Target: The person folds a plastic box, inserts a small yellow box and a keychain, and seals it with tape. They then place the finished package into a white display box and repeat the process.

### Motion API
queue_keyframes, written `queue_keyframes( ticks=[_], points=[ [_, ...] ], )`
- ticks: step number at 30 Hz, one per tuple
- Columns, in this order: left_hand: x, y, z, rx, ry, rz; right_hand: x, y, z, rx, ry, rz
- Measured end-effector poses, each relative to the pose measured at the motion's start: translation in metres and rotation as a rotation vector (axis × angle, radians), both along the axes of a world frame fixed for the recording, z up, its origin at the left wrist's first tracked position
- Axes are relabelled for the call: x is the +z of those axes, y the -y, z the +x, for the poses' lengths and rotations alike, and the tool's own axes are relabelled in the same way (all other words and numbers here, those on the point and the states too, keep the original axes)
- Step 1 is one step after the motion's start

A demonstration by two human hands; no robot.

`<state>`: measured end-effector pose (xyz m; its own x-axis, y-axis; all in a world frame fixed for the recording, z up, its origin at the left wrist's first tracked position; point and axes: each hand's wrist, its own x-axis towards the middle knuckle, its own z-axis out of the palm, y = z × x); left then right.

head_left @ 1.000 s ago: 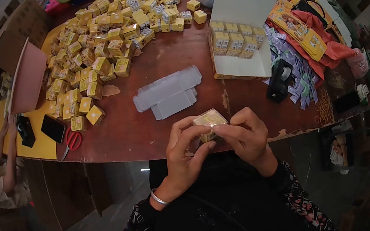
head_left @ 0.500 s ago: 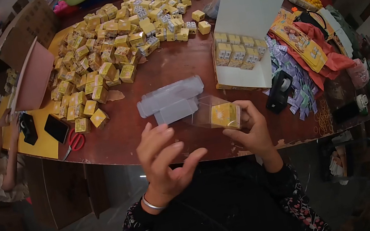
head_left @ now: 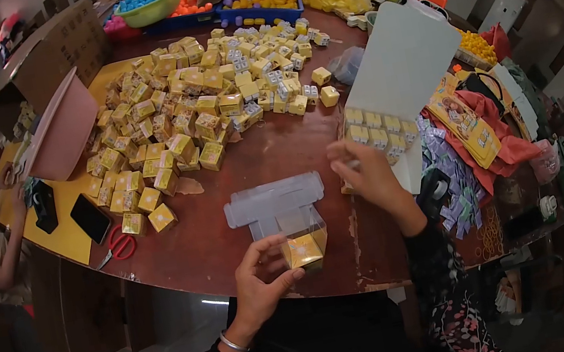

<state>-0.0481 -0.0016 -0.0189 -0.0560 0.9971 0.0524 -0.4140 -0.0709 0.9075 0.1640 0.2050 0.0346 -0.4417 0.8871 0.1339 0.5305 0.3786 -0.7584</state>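
My left hand (head_left: pixel 263 281) is closed on a small yellow box (head_left: pixel 304 249) near the table's front edge. A clear plastic sleeve (head_left: pixel 311 220) surrounds the box and extends beyond it. Just behind lies a flat clear plastic box blank (head_left: pixel 275 200) on the table. My right hand (head_left: pixel 371 177) is raised to the right of that blank, fingers apart, and I see nothing held in it. It is nearest to an open carton (head_left: pixel 397 58) with its white lid up. Rows of small yellow boxes (head_left: pixel 376 131) stand inside the carton, partly hidden by my right hand.
A big heap of yellow boxes (head_left: pixel 175 123) covers the back left. Red-handled scissors (head_left: pixel 122 243), a phone (head_left: pixel 89 217) and a pink basin (head_left: pixel 63 131) are left. A black tape dispenser (head_left: pixel 434 190) and purple packets (head_left: pixel 457 183) lie right. Another person's arm (head_left: pixel 11 242) shows far left.
The yellow box in its clear sleeve has passed from my right hand to my left. My right hand has let go and moved up toward the carton. The view has tilted up.
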Motion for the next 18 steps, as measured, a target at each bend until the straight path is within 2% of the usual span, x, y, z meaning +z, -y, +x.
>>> queue_keyframes(
  ticks=[2,4,6,8,9,13,16,18],
  points=[
    [-0.005,0.000,0.000,-0.025,0.019,-0.067,-0.016,-0.067,-0.019,-0.003,0.060,0.249],
    [-0.006,-0.001,-0.003,-0.026,-0.020,-0.084,-0.037,-0.130,-0.043,-0.050,0.237,0.304],
    [-0.006,-0.001,-0.007,-0.005,-0.009,-0.083,-0.048,-0.173,-0.066,-0.108,0.297,0.280],
    [-0.010,-0.002,-0.015,0.024,-0.030,-0.093,-0.064,-0.203,-0.084,-0.180,0.291,0.386],
    [-0.013,-0.001,-0.019,0.040,-0.044,-0.097,-0.064,-0.209,-0.095,-0.206,0.265,0.431],
    [-0.020,-0.006,-0.028,0.076,-0.062,-0.110,-0.064,-0.225,-0.116,-0.217,0.378,0.211],
    [-0.017,-0.007,-0.032,0.093,-0.040,-0.113,-0.059,-0.215,-0.114,-0.145,0.355,0.305],
    [-0.017,-0.006,-0.033,0.117,-0.046,-0.100,-0.045,-0.191,-0.106,-0.058,0.283,0.281]
  ],
)
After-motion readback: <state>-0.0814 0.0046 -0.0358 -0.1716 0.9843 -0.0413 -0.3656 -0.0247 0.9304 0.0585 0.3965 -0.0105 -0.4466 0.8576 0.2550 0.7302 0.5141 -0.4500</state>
